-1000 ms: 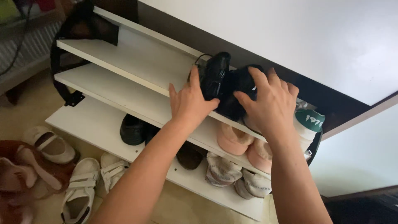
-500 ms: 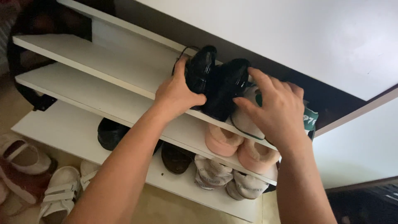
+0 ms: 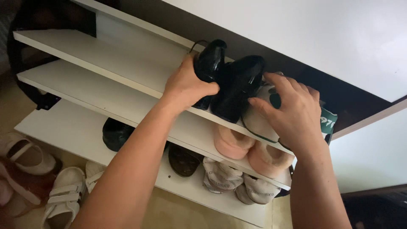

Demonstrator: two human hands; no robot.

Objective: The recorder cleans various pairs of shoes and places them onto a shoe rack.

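Note:
Two glossy black shoes stand heel-out on the upper white shelf point(image 3: 101, 63) of a tilt-out shoe rack. My left hand point(image 3: 186, 85) grips the left black shoe point(image 3: 208, 63) around its heel. The right black shoe point(image 3: 237, 87) leans against it. My right hand point(image 3: 292, 112) rests with spread fingers on a white and green sneaker point(image 3: 258, 121) just right of the black pair, touching it without a closed grip.
Below, a pair of pink fuzzy slippers point(image 3: 250, 148) sits on the second shelf. The lowest shelf holds a dark shoe point(image 3: 115, 133), a brown shoe point(image 3: 183, 160) and printed white shoes point(image 3: 237, 184). White sandals point(image 3: 59, 199) lie on the floor at left. A white panel point(image 3: 318, 38) overhangs the rack.
My right hand left the right black shoe and settled on the white and green sneaker. My left hand closed further around the left black shoe's heel. The view shifted slightly.

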